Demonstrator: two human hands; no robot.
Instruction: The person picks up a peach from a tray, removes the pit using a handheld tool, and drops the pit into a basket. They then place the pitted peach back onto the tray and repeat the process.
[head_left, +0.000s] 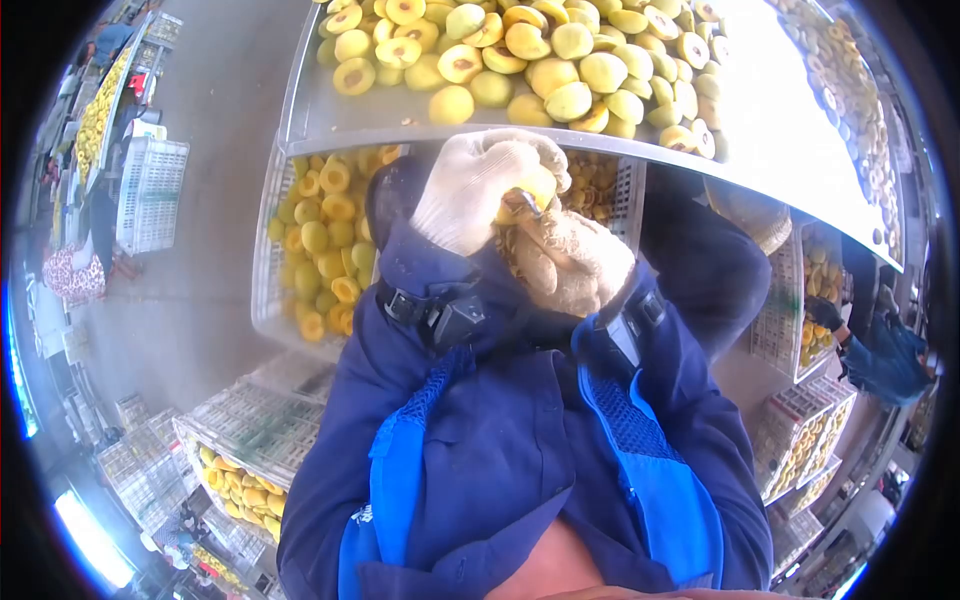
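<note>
My left hand [475, 188], in a white knit glove, is closed round a yellow peach half [541, 184] just below the table edge. In my right hand [572, 262], whose glove is stained brown, is a small metal-tipped tool [531, 203]; its tip meets the fruit, and its handle is hidden by the fingers. Both hands are close together in front of my chest. Beyond them, cut peaches [525, 40], many with pits showing, are piled on a metal table [345, 112].
A white crate [264, 290] of peach halves stands below left; another crate [630, 200] under my hands holds brownish pieces. Stacked crates [240, 425] are behind me on the left. To the right, a co-worker's dark-gloved hand [825, 313] is at a fruit crate [780, 320].
</note>
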